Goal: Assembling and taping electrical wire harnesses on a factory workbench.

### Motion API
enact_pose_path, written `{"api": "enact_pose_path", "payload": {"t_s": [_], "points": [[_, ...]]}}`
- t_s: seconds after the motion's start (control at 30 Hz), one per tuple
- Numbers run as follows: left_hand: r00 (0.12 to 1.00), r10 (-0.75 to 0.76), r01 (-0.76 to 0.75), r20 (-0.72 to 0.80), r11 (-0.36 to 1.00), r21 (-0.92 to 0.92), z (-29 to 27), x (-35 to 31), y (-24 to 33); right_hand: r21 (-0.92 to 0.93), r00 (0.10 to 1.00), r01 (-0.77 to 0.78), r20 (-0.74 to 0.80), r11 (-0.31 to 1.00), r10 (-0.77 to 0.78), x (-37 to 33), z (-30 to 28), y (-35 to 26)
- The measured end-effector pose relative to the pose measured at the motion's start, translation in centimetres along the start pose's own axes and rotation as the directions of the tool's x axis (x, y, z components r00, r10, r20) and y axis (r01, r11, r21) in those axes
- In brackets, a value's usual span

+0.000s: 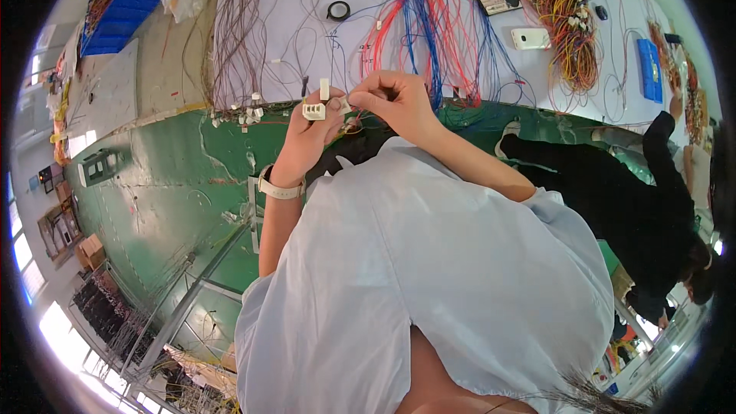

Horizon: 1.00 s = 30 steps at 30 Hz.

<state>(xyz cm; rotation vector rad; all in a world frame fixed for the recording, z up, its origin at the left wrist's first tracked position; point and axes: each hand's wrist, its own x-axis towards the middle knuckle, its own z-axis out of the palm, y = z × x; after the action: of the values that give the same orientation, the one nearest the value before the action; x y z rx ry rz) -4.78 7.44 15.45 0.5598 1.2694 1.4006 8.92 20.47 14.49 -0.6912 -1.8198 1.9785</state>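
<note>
My left hand [308, 138] is closed around white plastic connector housings at the table's near edge. One squarish slotted connector housing [313, 112] faces up on its fingers, and a narrower white connector housing [324, 90] stands up just behind. A thin dark piece [304, 86] sticks up beside them. My right hand [400, 105] meets it from the right, thumb and forefinger pinched together by a small pale piece [343, 106] at the left fingertips. What the right fingers grip is too small to make out.
Red wires [389, 19], blue wires [420, 31] and brown wires [244, 27] lie across the white table [307, 50]. A black tape roll [338, 11], a white phone-like device [530, 38] and a yellow-red wire bundle [563, 23] lie there too. A person in black [613, 192] is at the right.
</note>
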Motion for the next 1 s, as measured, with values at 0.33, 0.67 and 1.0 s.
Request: {"api": "enact_pose_path", "payload": {"t_s": [0.33, 0.67, 1.0], "points": [[0.999, 0.035, -0.028, -0.04, 0.986, 0.163, -1.1, -1.0, 1.2, -0.162, 0.98, 0.141, -0.12, 0.977, -0.162, -1.3, 3.0, -0.9], [0.998, -0.03, 0.038, -0.057, 0.987, 0.155, -2.1, -2.1, -0.2, -0.266, 0.98, 0.184, -0.023, 0.946, -0.197, -2.0, 2.9, -0.8], [0.994, 0.004, 0.009, -0.109, 0.992, 0.127, -0.3, -0.2, 0.3, -0.376, 0.927, 0.213, -0.215, 0.902, -0.308, -3.1, 2.5, -1.0]]}}
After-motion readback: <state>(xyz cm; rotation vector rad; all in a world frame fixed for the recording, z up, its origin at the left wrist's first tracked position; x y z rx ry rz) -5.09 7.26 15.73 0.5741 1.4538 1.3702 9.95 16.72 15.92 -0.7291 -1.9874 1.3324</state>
